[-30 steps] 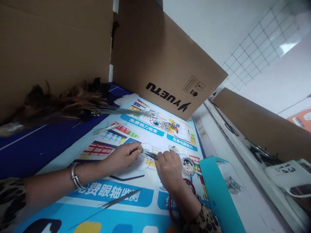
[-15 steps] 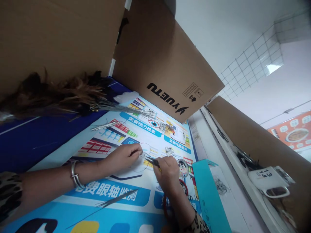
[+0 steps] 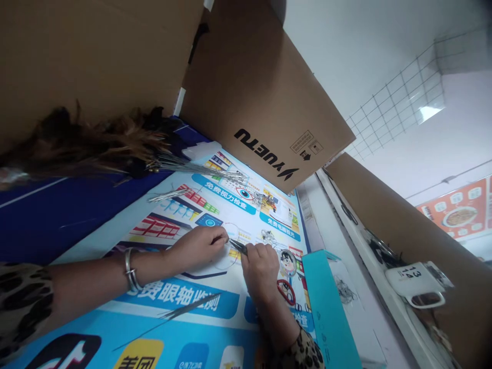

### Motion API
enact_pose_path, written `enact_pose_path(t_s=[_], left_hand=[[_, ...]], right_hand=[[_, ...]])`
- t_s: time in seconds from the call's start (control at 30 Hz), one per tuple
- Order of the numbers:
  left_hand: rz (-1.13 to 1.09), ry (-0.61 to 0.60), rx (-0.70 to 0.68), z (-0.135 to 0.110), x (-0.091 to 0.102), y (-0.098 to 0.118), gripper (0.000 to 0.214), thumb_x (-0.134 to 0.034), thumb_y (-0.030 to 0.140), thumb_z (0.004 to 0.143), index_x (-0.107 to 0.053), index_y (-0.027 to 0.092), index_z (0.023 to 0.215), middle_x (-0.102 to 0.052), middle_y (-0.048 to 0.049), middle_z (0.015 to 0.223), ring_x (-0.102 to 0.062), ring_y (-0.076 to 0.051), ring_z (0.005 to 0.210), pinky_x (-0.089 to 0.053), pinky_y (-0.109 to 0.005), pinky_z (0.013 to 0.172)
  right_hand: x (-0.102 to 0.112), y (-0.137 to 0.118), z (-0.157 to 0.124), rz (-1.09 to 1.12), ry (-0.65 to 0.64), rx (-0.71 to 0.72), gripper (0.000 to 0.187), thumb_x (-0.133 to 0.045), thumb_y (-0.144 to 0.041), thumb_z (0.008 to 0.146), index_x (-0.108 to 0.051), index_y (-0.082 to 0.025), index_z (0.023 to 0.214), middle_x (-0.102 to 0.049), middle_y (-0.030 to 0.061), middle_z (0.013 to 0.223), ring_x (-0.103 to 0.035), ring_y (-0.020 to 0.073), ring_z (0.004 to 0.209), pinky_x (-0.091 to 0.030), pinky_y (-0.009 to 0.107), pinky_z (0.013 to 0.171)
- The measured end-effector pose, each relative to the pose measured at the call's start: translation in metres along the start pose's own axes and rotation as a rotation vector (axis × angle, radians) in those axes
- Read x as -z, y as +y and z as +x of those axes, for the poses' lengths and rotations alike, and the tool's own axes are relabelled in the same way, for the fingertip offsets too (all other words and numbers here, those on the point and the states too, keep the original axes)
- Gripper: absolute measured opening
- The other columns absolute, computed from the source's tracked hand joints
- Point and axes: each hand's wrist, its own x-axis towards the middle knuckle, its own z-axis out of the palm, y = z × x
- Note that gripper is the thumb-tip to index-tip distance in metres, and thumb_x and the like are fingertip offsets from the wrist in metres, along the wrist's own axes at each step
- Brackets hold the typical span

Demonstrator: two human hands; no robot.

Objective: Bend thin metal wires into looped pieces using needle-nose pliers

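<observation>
My left hand (image 3: 207,245) pinches a thin wire bent into a loop (image 3: 237,260), thumb and forefinger pressed together. Coming in from the right, my right hand (image 3: 261,269) is wrapped around a pair of dark pliers (image 3: 238,246). The tips of the pliers meet the wire right beside my left fingertips; the exact grip on it is too small to make out. Below my left wrist lies a sheaf of straight wires (image 3: 188,310) on the printed sheet. Red-handled scissors (image 3: 285,292) rest beside my right forearm.
Brown feathers (image 3: 96,138) lie along the left, with a long wire bundle (image 3: 207,168) and a shorter one (image 3: 167,195) close by. Tangled wire bits (image 3: 268,237) sit beyond my hands. A teal box (image 3: 326,307) stands at right; cardboard panels (image 3: 246,87) wall the back.
The pliers have come up and left to my left fingertips, where the wire end is. The loop has turned slightly. The whole view has shifted a little.
</observation>
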Motion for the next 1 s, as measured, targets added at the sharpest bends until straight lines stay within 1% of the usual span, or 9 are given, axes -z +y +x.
enact_pose_path(t_s=[0.13, 0.3, 0.43, 0.53, 0.67, 0.83, 0.9, 1.0], left_hand=[[-0.026, -0.001, 0.022, 0.0006, -0.001, 0.0, 0.019, -0.044, 0.02, 0.08, -0.057, 0.02, 0.067, -0.063, 0.0025, 0.066, -0.057, -0.016, 0.065, -0.033, -0.026, 0.059], [-0.095, 0.015, 0.056, 0.0017, -0.003, -0.0028, 0.016, -0.045, 0.021, 0.079, -0.059, 0.02, 0.071, -0.062, 0.0026, 0.065, -0.057, -0.017, 0.066, -0.034, -0.025, 0.058], [-0.127, 0.022, 0.075, 0.0006, -0.0038, -0.0027, 0.015, -0.045, 0.022, 0.079, -0.059, 0.021, 0.073, -0.059, 0.0042, 0.062, -0.055, -0.017, 0.062, -0.032, -0.025, 0.056], [-0.114, 0.016, 0.063, 0.0, -0.0038, -0.0017, 0.015, -0.045, 0.022, 0.08, -0.059, 0.021, 0.075, -0.059, 0.0044, 0.062, -0.055, -0.016, 0.062, -0.031, -0.025, 0.055], [-0.071, 0.029, 0.035, 0.0007, -0.0027, -0.0008, 0.017, -0.044, 0.023, 0.081, -0.059, 0.02, 0.073, -0.062, 0.0028, 0.066, -0.057, -0.017, 0.066, -0.032, -0.026, 0.058], [-0.098, 0.022, 0.041, 0.0009, -0.0013, 0.0016, 0.017, -0.043, 0.023, 0.08, -0.057, 0.02, 0.07, -0.062, 0.0022, 0.065, -0.058, -0.018, 0.065, -0.034, -0.025, 0.058], [-0.132, 0.006, 0.068, 0.0003, -0.0015, 0.003, 0.018, -0.043, 0.024, 0.08, -0.058, 0.021, 0.071, -0.063, 0.0022, 0.064, -0.058, -0.017, 0.062, -0.035, -0.025, 0.056], [-0.216, -0.032, 0.15, -0.0005, -0.0023, 0.0046, 0.019, -0.043, 0.027, 0.081, -0.059, 0.021, 0.072, -0.064, 0.0029, 0.063, -0.055, -0.015, 0.05, -0.036, -0.024, 0.05]], right_hand=[[-0.0024, -0.0008, -0.0005, 0.004, 0.015, -0.003, 0.013, -0.058, -0.032, 0.093, -0.064, -0.021, 0.092, -0.059, 0.0045, 0.077, -0.049, 0.0217, 0.075, -0.036, 0.034, 0.07], [-0.002, -0.0017, 0.0003, 0.027, 0.002, -0.015, 0.011, -0.058, -0.03, 0.093, -0.064, -0.021, 0.092, -0.06, 0.0049, 0.077, -0.051, 0.0218, 0.076, -0.037, 0.034, 0.07], [-0.0009, -0.0017, 0.0011, 0.021, -0.003, -0.029, 0.011, -0.059, -0.03, 0.092, -0.064, -0.02, 0.091, -0.06, 0.0052, 0.077, -0.051, 0.0216, 0.076, -0.038, 0.033, 0.07], [-0.0014, -0.0017, 0.0016, 0.033, -0.003, -0.028, 0.011, -0.058, -0.029, 0.092, -0.064, -0.02, 0.092, -0.06, 0.0054, 0.077, -0.052, 0.0217, 0.076, -0.039, 0.033, 0.07], [-0.0035, -0.0015, 0.0015, 0.056, 0.0, -0.02, 0.013, -0.058, -0.03, 0.093, -0.064, -0.02, 0.093, -0.061, 0.0056, 0.077, -0.052, 0.0218, 0.076, -0.039, 0.033, 0.07], [-0.0065, -0.001, 0.0001, 0.073, 0.02, -0.026, 0.014, -0.057, -0.032, 0.094, -0.065, -0.02, 0.095, -0.061, 0.0053, 0.078, -0.052, 0.0219, 0.077, -0.039, 0.033, 0.071], [-0.0072, -0.0008, -0.0005, 0.071, 0.026, -0.016, 0.015, -0.056, -0.032, 0.094, -0.064, -0.02, 0.096, -0.061, 0.0051, 0.078, -0.052, 0.0216, 0.077, -0.039, 0.033, 0.07], [-0.0083, -0.0003, -0.0014, 0.053, 0.047, 0.008, 0.017, -0.054, -0.033, 0.096, -0.064, -0.02, 0.096, -0.06, 0.0049, 0.078, -0.05, 0.0213, 0.076, -0.038, 0.034, 0.07]])
